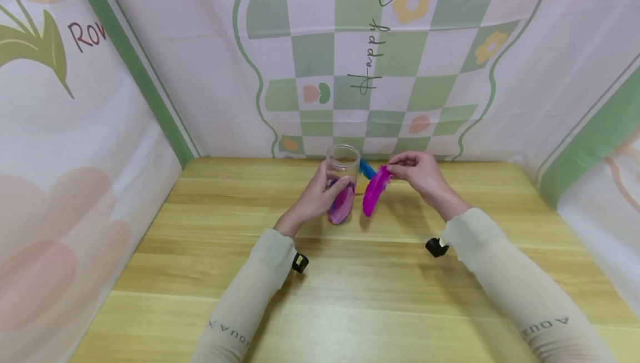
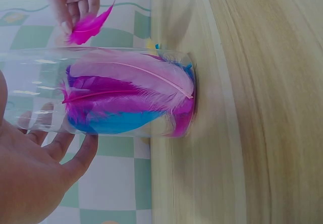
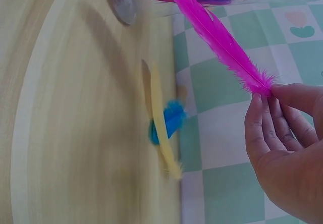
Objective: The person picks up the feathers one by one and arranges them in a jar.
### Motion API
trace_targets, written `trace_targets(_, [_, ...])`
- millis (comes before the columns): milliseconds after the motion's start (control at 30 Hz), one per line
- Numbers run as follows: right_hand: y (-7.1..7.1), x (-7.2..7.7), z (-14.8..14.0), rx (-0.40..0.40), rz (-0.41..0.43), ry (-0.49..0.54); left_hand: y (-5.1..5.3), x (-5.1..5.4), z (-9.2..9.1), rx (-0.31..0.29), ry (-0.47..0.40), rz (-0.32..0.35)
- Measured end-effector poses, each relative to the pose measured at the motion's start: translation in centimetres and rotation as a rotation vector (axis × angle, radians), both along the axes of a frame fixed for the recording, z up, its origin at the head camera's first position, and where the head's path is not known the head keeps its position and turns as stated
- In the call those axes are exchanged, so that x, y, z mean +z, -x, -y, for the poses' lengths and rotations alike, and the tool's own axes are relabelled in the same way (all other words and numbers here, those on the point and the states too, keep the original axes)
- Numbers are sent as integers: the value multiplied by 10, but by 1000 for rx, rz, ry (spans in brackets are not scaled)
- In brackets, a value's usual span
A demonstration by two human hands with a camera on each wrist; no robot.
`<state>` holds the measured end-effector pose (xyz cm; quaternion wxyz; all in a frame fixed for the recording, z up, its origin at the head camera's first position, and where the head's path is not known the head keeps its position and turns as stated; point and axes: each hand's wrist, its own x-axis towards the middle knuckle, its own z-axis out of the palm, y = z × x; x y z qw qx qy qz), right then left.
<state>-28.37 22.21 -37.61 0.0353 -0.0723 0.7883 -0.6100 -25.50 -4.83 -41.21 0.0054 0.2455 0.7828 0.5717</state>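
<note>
A tall clear cup [image 1: 351,166] stands at the far part of the table, and my left hand [image 1: 316,195] grips it from the left with the thumb across its front. Pink, purple and blue feathers [image 2: 121,90] fill its lower part, seen through the wall in the left wrist view. Just right of the cup, my right hand [image 1: 419,174] pinches a magenta feather [image 3: 217,35] by its fluffy end between thumb and fingertips. This feather [image 1: 374,193] hangs in the air outside the cup, its other end pointing down.
Behind the held feather, a yellow feather [image 3: 159,118] and a blue feather [image 3: 175,116] lie on the wooden table [image 1: 320,307] close to its back edge. A checkered cloth [image 1: 350,63] rises behind the table, and printed cloth also hangs at both sides.
</note>
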Motion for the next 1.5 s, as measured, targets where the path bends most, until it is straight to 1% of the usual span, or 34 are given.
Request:
trace_targets(233, [-3, 7, 1, 8, -30, 3, -1, -1, 0, 6, 25, 0])
trace_targets(400, [-5, 13, 1, -19, -59, -16, -1, -1, 1, -12, 17, -3])
trace_targets(533, [-6, 19, 1, -32, -67, -19, -1, -2, 1, -17, 15, -9])
trace_targets(733, [-8, 28, 3, -42, -64, -27, -1, -2, 1, -16, 10, -20])
trace_targets(867, [-8, 33, 4, -46, -83, -23, 0, -1, 1, -13, 13, -32])
trace_targets(1000, [-9, 37, 5, -50, -109, -7, 0, -2, 0, -15, 16, -43])
trace_targets(1200, [-10, 46, 6, -52, -140, 49, -1, -1, 0, -22, 17, -42])
trace_targets(1367, [-11, 53, 8, -55, -162, 37, -1, -1, 0, -15, 28, -40])
trace_targets(1500, [-12, 57, 9, -43, -164, 69, -1, 0, 0, -13, 37, -38])
